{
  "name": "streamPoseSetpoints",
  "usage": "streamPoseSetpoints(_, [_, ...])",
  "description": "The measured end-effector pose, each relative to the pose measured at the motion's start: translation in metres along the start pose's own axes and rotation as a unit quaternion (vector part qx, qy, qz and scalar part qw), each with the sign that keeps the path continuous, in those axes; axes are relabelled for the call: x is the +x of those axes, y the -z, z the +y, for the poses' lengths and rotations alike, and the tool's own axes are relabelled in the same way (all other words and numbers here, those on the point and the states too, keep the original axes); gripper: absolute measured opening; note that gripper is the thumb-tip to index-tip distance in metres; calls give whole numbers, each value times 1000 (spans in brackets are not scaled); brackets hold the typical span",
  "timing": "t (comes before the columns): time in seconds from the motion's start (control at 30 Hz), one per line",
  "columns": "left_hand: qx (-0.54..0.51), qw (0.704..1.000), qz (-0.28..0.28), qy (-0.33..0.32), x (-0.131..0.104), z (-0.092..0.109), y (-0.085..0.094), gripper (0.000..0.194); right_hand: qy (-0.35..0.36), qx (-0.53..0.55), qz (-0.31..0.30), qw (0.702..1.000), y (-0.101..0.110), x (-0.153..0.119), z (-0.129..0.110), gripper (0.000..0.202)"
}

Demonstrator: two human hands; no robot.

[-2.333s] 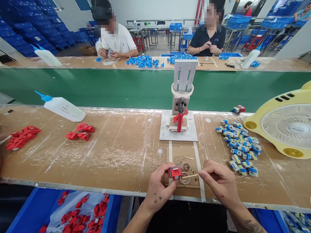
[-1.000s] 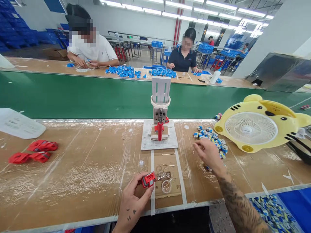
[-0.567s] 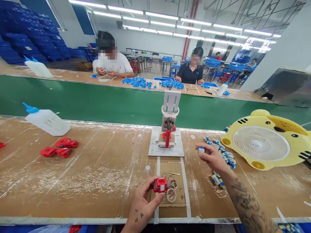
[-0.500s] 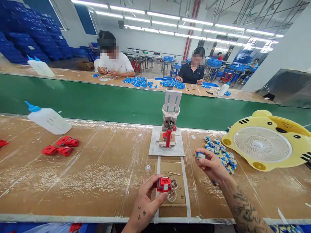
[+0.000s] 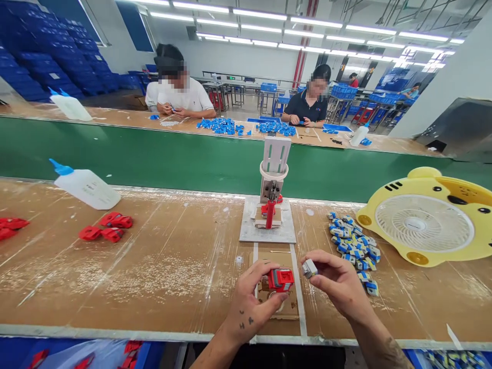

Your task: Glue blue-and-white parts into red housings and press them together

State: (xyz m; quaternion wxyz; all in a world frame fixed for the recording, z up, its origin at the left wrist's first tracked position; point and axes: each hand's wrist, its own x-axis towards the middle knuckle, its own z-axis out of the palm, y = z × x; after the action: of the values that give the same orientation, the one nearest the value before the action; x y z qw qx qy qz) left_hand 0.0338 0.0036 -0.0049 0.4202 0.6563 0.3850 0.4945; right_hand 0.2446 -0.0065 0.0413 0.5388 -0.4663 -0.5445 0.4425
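Observation:
Low over the bench, my left hand [image 5: 255,297] grips a red housing [image 5: 281,280] between thumb and fingers, its recessed side showing. Just to the right, my right hand [image 5: 338,284] pinches a small grey-white block [image 5: 309,268]. The two parts are close but apart. Beneath them lies a cardboard pad [image 5: 286,310] between white tape strips. Behind the hands stands a metal press fixture [image 5: 268,233] with a red handle [image 5: 270,214]. A pile of blue, white and yellow blocks [image 5: 353,243] is right of the fixture.
Several red housings [image 5: 111,220] and a glue bottle [image 5: 88,189] lie on the left. A yellow fan [image 5: 423,220] stands at the right. Beyond the green strip [image 5: 184,164], two people handle blue parts [image 5: 221,125]. Blue bins sit below the front edge.
My right hand has moved from the pile toward my left hand, turning the block. The red housing has turned and risen slightly. The view has shifted a little.

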Motion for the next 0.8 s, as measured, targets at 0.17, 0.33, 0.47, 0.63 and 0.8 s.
streamPoseSetpoints(0.17, [3, 999, -25, -36, 7, 14, 7, 25, 153, -213, -80, 962, -4, -4, -17, 22])
streamPoseSetpoints(0.33, [100, 988, -16, -113, 6, 13, 12, 27, 155, -230, -76, 958, -11, -1, -17, 17])
streamPoseSetpoints(0.47, [225, 952, 33, -203, 0, -2, 7, 29, 22, -153, -30, 987, -22, -1, -8, 31])
streamPoseSetpoints(0.63, [302, 900, 105, -296, -1, -7, 1, 23, -154, 8, -8, 988, -38, -3, 4, 53])
streamPoseSetpoints(0.8, [328, 879, 51, -343, 2, -11, 7, 28, -244, 44, -49, 968, -42, 4, 4, 59])
